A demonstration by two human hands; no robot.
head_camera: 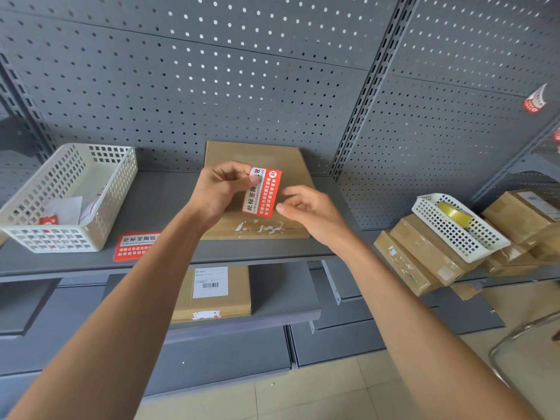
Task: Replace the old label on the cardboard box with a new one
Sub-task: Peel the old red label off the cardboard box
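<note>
A flat cardboard box lies on the grey shelf, against the pegboard. White torn paper scraps of an old label remain near its front edge. My left hand pinches the top left corner of a red and white label and holds it above the box. My right hand hovers at the label's lower right edge, fingers curled and apart, with nothing in it. Whether a fingertip touches the label is unclear.
A stack of spare red labels lies on the shelf left of my left arm. A white basket with paper scraps stands at the left. At the right, stacked boxes carry a white basket with a tape roll. Another labelled box sits on the lower shelf.
</note>
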